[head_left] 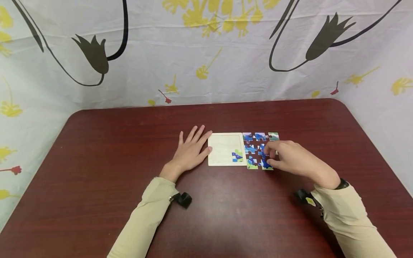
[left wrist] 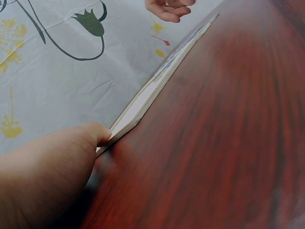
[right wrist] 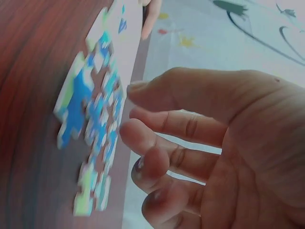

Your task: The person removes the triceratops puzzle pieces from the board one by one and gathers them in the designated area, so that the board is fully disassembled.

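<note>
A pale square puzzle board (head_left: pixel 222 148) lies flat on the table. One blue-and-green jigsaw piece (head_left: pixel 237 156) sits in its lower right corner. My left hand (head_left: pixel 188 152) rests spread on the table, its thumb and index finger touching the board's left edge. In the left wrist view, the thumb (left wrist: pixel 99 133) lies at the board's near corner. Several loose jigsaw pieces (head_left: pixel 251 163) are laid in rows against the board's right side. Above them hovers my right hand (head_left: pixel 292 157), partly hiding some. The right wrist view shows its fingers (right wrist: pixel 155 162) loosely bent, with nothing between them and the thumb.
The dark reddish wooden table (head_left: pixel 226 222) extends on all sides of the board. Behind its far edge hangs a white cloth (head_left: pixel 142 71) with flower prints. A small black camera (head_left: pixel 184 200) is strapped at the left wrist, and another (head_left: pixel 302 195) at the right.
</note>
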`<state>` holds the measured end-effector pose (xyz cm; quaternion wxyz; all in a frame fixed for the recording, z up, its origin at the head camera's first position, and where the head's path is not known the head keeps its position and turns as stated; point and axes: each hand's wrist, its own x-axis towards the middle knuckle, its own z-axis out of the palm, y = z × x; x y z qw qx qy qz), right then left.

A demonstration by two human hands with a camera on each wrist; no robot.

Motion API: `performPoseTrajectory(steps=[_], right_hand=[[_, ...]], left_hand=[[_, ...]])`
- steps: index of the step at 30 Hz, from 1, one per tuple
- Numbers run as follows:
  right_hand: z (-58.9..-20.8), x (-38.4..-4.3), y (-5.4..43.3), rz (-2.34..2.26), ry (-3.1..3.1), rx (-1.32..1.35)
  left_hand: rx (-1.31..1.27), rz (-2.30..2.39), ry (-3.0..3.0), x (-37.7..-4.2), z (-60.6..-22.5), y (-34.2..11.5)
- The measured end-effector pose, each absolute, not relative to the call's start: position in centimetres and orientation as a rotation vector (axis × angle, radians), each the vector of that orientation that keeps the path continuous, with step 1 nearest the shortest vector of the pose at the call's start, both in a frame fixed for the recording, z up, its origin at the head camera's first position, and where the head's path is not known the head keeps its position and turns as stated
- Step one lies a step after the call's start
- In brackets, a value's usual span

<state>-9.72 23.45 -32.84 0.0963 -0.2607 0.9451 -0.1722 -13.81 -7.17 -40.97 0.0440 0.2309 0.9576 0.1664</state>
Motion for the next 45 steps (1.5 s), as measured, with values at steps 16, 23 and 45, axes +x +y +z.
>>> performPoseTrajectory(steps=[16,23,45], right_hand=[[-34.7,-10.6,17.0,-0.407,2.769,-0.761],[-35.1,-10.4,16.8,-0.415,2.823,-0.707],[-35.3,-10.7,16.8,-0.473,2.827,-0.777]], left_hand=[[0.718,0.505,2.931,-13.9,-41.4,-6.9],[0.694,0.481,2.923,-13.8,-41.0,-7.0],[0.698,0.494,2.935,-13.9,-41.2,-7.1]])
